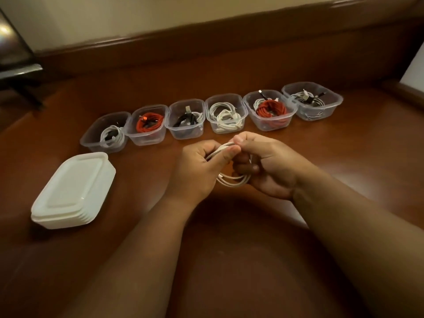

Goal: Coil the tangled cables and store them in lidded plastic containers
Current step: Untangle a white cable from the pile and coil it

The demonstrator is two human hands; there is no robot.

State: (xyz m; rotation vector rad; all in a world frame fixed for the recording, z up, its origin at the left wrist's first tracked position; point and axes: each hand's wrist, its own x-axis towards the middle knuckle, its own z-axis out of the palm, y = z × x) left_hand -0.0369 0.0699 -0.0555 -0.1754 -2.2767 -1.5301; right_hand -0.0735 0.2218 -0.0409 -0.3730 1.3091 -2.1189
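Observation:
Both hands hold one white cable [234, 181] coiled into loops above the brown wooden surface. My left hand [199, 166] pinches the top of the coil; my right hand [266, 164] grips the loops from the right, thumb on top. Beyond the hands stands a row of several clear plastic containers without lids, each with coiled cables: white and black at the far left [105, 134], red [146, 125], black [185, 119], white [226, 114], red with white [270, 110], grey and white at the far right [312, 101]. A stack of white lids [73, 191] lies at the left.
The brown wooden surface [229, 249] ends at a raised wooden ledge [206, 49] below a cream wall at the back. A dark piece of furniture [16, 65] stands at the far left. A white edge [413, 72] shows at the right.

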